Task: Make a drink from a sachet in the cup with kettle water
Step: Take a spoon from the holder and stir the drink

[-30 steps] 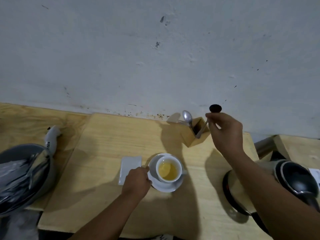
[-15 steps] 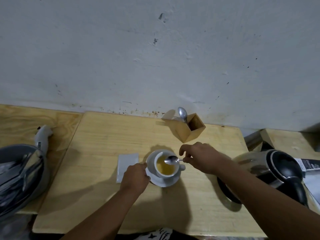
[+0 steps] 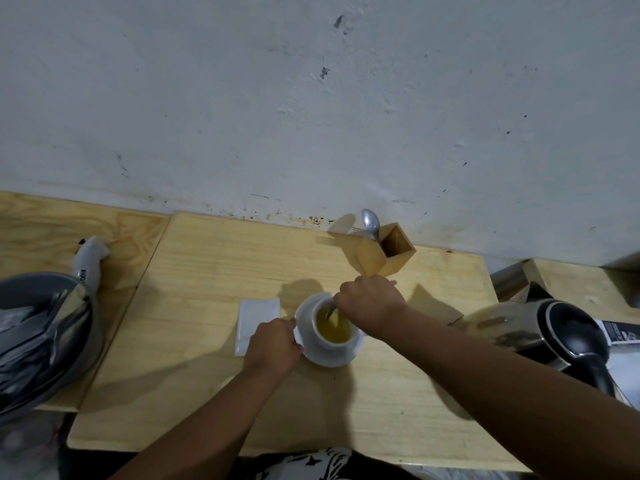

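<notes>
A white cup point(image 3: 333, 344) holding yellow liquid stands on a white saucer point(image 3: 330, 359) in the middle of the wooden table point(image 3: 207, 271). My right hand point(image 3: 372, 304) is closed over the cup's far rim, holding a metal spoon point(image 3: 331, 311) whose bowl dips into the liquid. My left hand point(image 3: 275, 344) grips the saucer's left edge. A steel kettle with a black lid point(image 3: 540, 327) sits to the right, behind my right forearm. A white sachet point(image 3: 254, 315) lies flat just left of the saucer.
A wooden cutlery box point(image 3: 388, 252) with another spoon point(image 3: 370, 221) stands against the wall behind the cup. At the left, a grey bin with a shiny liner point(image 3: 41, 341) and a white handled item point(image 3: 88, 263) sit on a lower shelf.
My right hand took a spoon from the wooden box, brought it down to the cup and now has it dipped in the liquid. My left hand stayed on the saucer.
</notes>
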